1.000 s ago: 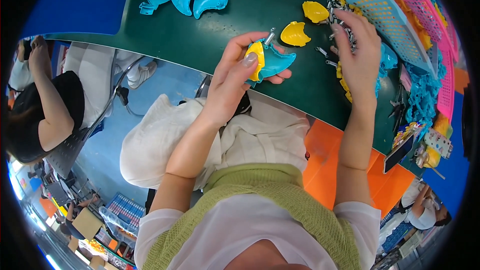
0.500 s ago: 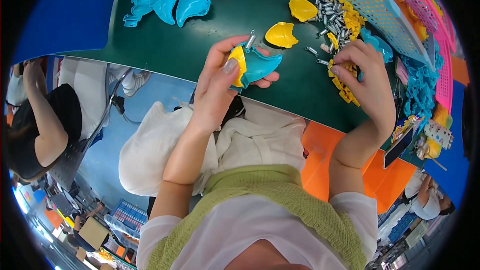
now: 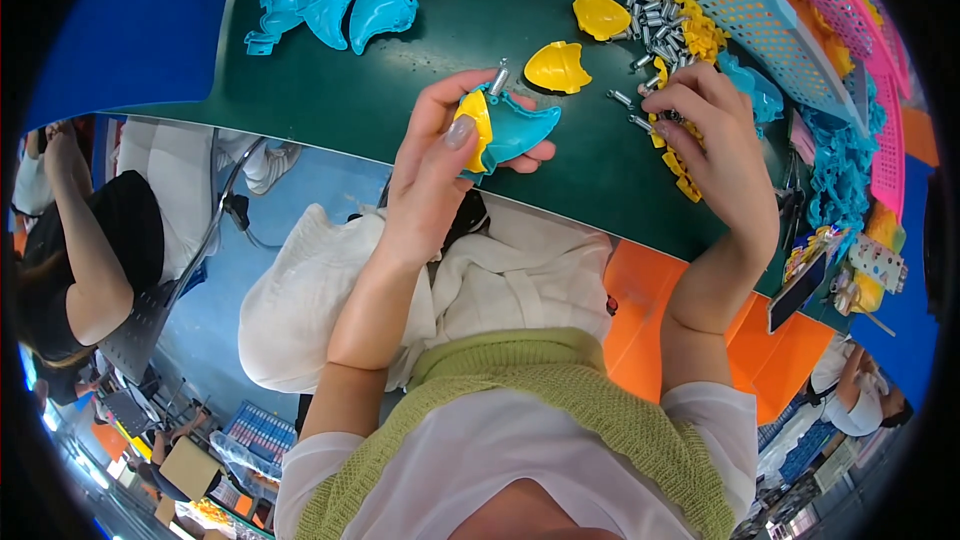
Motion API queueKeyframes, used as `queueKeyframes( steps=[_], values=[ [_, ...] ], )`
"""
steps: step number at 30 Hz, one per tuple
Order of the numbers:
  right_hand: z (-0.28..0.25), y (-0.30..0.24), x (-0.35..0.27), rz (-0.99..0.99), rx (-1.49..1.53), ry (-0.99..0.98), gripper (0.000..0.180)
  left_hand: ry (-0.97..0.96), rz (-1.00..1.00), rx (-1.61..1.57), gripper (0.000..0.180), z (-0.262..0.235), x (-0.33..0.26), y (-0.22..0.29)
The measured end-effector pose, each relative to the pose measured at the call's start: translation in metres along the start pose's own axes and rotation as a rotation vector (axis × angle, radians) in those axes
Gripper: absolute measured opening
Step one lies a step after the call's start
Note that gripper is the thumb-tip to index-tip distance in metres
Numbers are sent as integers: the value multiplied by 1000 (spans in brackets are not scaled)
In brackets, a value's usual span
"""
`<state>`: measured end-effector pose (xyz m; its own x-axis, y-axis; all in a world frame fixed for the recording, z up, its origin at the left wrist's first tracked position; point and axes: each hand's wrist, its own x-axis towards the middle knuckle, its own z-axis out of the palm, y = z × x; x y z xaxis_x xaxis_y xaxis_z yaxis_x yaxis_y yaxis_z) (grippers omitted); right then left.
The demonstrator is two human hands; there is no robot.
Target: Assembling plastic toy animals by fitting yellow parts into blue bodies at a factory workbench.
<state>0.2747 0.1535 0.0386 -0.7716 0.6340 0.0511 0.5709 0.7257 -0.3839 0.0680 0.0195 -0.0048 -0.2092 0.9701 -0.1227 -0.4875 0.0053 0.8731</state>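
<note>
Right grip (image 3: 718,130) has shifted toward loose springs (image 3: 621,98), its hold unclear; left grip (image 3: 430,165) clasps a blue shell (image 3: 522,130). Green tabletop (image 3: 310,95) overhangs blue floor (image 3: 325,180).

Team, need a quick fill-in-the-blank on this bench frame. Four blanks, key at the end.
1. The ____ hand holds a curved blue part.
2. A silver ____ sticks up at that part's upper edge.
3. That hand's thumb lies against a ____ piece.
4. The tabletop is dark ____.

Missing words: left; spring; yellow; green.
</note>
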Motion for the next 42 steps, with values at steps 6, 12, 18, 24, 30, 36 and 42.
queueKeyframes(
  steps=[6,12,18,24,30,36,42],
  values=[
    [-4,13,1,44,85,-33,15,-19,1,-43,45,1,1,-1],
    [-8,10,5,130,346,386,8,3,44,-54,47,2,1,-1],
    [13,-14,15,-3,520,500,11,42,66,-15,51,0,1,-5],
    [28,-33,22,-222,538,590,13,-9,115,-85,54,-4,0,-10],
    [34,-33,25,-122,751,612,10,-3,130,-36,57,-5,0,-9],
    [45,-34,29,-110,1025,588,14,12,121,-38,51,-2,1,-9],
    [44,-35,27,47,1220,563,13,1,85,-87,47,2,2,-4]
  ],
)
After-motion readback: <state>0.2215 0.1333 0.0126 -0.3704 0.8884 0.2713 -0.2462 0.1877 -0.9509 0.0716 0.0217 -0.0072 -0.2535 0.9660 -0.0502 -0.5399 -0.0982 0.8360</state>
